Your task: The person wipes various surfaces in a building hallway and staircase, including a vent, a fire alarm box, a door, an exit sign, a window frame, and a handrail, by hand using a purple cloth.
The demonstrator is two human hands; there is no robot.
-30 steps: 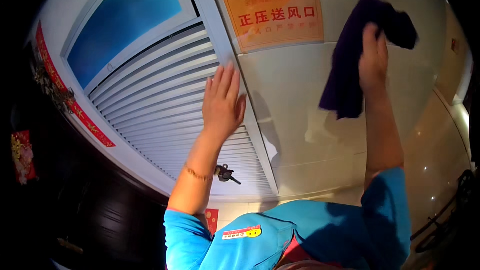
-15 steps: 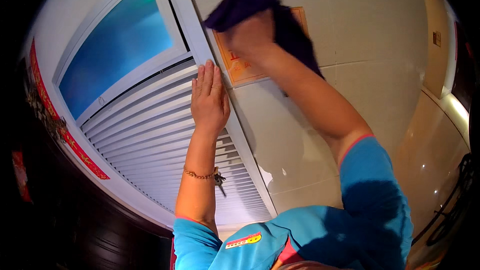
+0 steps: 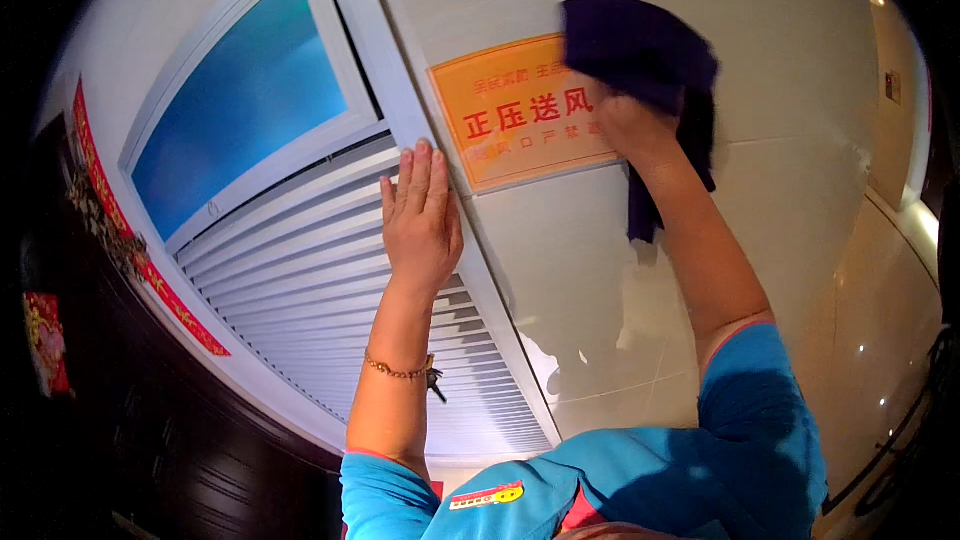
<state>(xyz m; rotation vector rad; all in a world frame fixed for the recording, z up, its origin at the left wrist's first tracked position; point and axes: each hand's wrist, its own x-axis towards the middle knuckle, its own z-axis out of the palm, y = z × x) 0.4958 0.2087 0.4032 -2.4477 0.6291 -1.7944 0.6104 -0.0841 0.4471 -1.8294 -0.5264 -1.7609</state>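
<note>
Below the left hand (image 3: 422,235), a thin bracelet (image 3: 397,372) of small brownish-gold links or beads, too small to tell which, circles the forearm. Farther down from that hand is a short blue sleeve (image 3: 385,490) edged in pinkish red. Below the right hand (image 3: 640,128), past the elbow, the other sleeve (image 3: 750,370) matches it, blue with the same narrow trim, partly in deep shadow. Between and below both hands spreads the blue shirt (image 3: 640,470), with pinkish red at the neck (image 3: 582,512). Nearer the left hand's side, the chest carries a red-and-white badge (image 3: 475,499) with a round yellow smiling face (image 3: 508,494).
</note>
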